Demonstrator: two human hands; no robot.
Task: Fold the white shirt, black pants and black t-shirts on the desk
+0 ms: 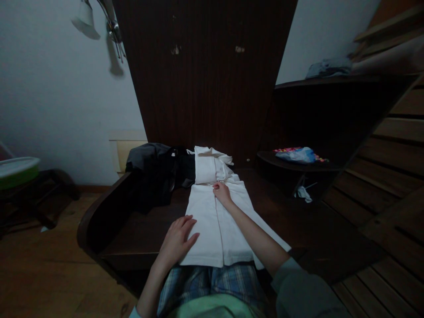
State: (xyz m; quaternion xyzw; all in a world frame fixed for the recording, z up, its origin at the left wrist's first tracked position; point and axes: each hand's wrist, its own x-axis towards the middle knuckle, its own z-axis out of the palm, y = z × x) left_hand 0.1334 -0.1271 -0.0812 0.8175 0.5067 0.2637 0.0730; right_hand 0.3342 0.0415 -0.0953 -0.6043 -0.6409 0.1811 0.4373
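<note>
A white shirt (203,225) lies spread on the dark wooden bench, its hem toward me and a seam or front edge running down the middle. Its far end is bunched and partly folded over, and a sleeve-like flap stretches to the lower right. My right hand (222,193) is closed in a pinch on the shirt's middle line, just below the folded part. On the left edge of the shirt rests my left hand (180,234), fingers extended and holding nothing.
Dark clothes (152,176) are heaped on the bench (132,238) left of the shirt. A tall dark panel (205,88) rises behind. To the right, a corner shelf (298,165) holds a plastic package (296,155). A green tub (18,173) stands far left.
</note>
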